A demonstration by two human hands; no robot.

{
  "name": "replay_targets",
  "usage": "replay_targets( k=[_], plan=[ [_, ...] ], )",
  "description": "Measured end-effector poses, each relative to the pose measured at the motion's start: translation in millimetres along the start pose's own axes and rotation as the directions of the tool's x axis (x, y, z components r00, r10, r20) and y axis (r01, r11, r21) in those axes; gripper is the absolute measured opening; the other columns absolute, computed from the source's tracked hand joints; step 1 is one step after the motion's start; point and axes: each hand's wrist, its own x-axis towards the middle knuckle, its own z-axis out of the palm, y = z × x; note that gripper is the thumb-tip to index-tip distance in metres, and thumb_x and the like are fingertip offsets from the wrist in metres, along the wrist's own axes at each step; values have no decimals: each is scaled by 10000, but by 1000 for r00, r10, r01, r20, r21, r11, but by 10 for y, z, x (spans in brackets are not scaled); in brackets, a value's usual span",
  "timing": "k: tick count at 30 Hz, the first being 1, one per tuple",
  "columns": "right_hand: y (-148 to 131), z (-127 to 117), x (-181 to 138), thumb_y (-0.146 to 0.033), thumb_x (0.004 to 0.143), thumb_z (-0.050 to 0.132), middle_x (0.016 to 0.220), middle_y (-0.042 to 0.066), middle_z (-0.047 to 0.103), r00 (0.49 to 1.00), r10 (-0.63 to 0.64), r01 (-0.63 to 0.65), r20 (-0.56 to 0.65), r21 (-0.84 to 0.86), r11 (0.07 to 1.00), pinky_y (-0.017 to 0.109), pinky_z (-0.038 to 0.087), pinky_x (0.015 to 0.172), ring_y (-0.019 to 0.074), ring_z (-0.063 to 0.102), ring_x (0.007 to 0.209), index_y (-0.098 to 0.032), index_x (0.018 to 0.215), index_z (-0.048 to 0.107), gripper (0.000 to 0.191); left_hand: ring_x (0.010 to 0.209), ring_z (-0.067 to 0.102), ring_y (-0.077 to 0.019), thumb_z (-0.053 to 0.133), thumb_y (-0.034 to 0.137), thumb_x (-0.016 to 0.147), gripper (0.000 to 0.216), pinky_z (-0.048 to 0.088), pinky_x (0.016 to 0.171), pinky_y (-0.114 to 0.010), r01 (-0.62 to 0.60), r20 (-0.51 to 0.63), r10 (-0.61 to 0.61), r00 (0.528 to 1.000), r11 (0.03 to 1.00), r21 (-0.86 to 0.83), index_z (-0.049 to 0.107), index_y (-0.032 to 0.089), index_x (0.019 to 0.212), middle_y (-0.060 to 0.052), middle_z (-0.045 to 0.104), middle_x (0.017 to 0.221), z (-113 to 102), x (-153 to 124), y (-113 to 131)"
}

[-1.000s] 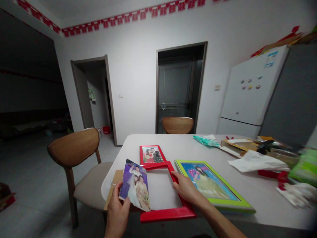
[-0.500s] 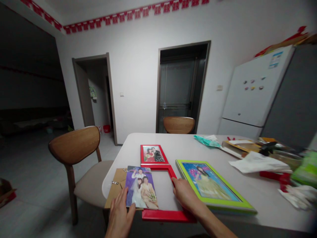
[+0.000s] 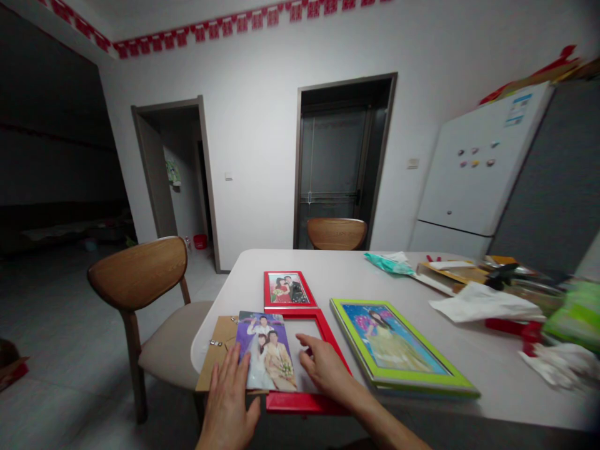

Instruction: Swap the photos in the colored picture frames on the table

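Observation:
A loose wedding photo point(image 3: 270, 362) lies partly over the left side of an open red picture frame point(image 3: 309, 403) at the near edge of the table. Under the photo's left side is a brown backing board point(image 3: 213, 362) with small metal clips. My left hand point(image 3: 229, 387) rests flat, fingers spread, across the board and the photo's left edge. Over the frame's opening hovers my right hand point(image 3: 328, 369), index finger stretched toward the photo, the other fingers loosely bent and nothing visible in them. Part of the frame's right side is hidden behind it.
A smaller red frame point(image 3: 265, 290) with a couple's photo lies just behind. To the right is a green picture frame point(image 3: 349, 340). Farther right on the white table point(image 3: 337, 269) are a teal packet point(image 3: 389, 264), white paper point(image 3: 482, 304) and a green bag point(image 3: 579, 319). A wooden chair point(image 3: 138, 272) stands left.
My right hand has let go of the red frame's right side and moved left over its opening. My left hand has slid slightly up, with its fingers flatter on the photo's edge.

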Motion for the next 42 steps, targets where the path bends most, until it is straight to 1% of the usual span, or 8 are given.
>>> replay_targets(
  k=[5, 13, 19, 26, 30, 35, 39, 42],
  plan=[
    [-144, 238, 128, -136, 612, 422, 717, 67, 642, 985, 155, -171, 74, 391, 904, 232, 420, 549, 141, 566, 582, -97, 1132, 471, 523, 1237, 213, -231, 451, 161, 604, 613, 174, 994, -447, -45, 120, 39, 992, 998, 49, 383, 180, 1213, -75, 290, 1335, 27, 51, 117],
    [-353, 345, 167, -147, 551, 464, 625, 22, 625, 959, 146, -276, 242, 912, 303, 245, 440, 558, 126, 556, 535, -101, 839, 576, 313, 1224, 253, -215, 392, 78, 607, 629, 183, 979, -492, -20, 56, 16, 998, 996, 83, 357, 193, 1224, -59, 319, 1322, 18, 32, 109],
    [-567, 29, 135, -178, 573, 521, 686, 18, 626, 985, 166, -99, 38, 921, 378, 231, 433, 578, 125, 553, 594, -116, 832, 567, 270, 1189, 321, -223, 374, 74, 633, 574, 215, 979, -500, -93, -170, 94, 981, 996, 12, 392, 151, 1202, -95, 392, 1278, -19, 98, 194],
    [-815, -226, -4, -381, 695, 503, 821, 46, 598, 998, 45, -65, 52, 916, 397, 216, 417, 534, 99, 529, 598, -153, 1067, 478, 437, 1160, 371, -168, 343, 162, 768, 418, 284, 988, -322, -256, -387, 42, 921, 813, -522, 421, 160, 1179, -63, 450, 1239, -49, 241, 375],
    [-612, -131, 7, -406, 700, 492, 971, 82, 564, 968, 244, -174, 54, 843, 508, 225, 426, 572, 133, 549, 750, -179, 1121, 441, 481, 1037, 499, -217, 399, 367, 793, 374, 357, 924, -339, -52, -233, -329, 915, 476, -878, 526, 121, 1044, -96, 597, 1045, -78, 266, 481],
    [-343, 29, 37, -320, 695, 447, 954, 91, 602, 942, 283, -265, 179, 915, 305, 235, 441, 565, 147, 588, 721, -163, 1086, 438, 422, 1005, 524, -210, 458, 402, 753, 421, 373, 902, -307, 15, -44, -383, 923, 149, -989, 520, 106, 1045, -102, 605, 1032, 99, 258, 658],
    [-191, -79, 78, -216, 640, 395, 872, 80, 644, 957, 286, -160, 45, 906, 392, 258, 457, 565, 168, 601, 683, -143, 1051, 471, 424, 1041, 497, -209, 477, 355, 712, 563, 386, 894, -308, 55, 18, -325, 946, 105, -993, 352, 81, 1188, -145, 518, 1152, 127, 257, 620],
    [-14, -198, 117, -170, 621, 330, 789, 90, 657, 942, 328, -254, 69, 785, 565, 268, 460, 560, 178, 611, 650, -118, 1057, 485, 466, 1123, 418, -203, 441, 311, 702, 628, 359, 921, -313, 79, -1, -311, 950, 244, -967, 237, 36, 1229, -192, 398, 1250, 82, 252, 484]
  ],
)
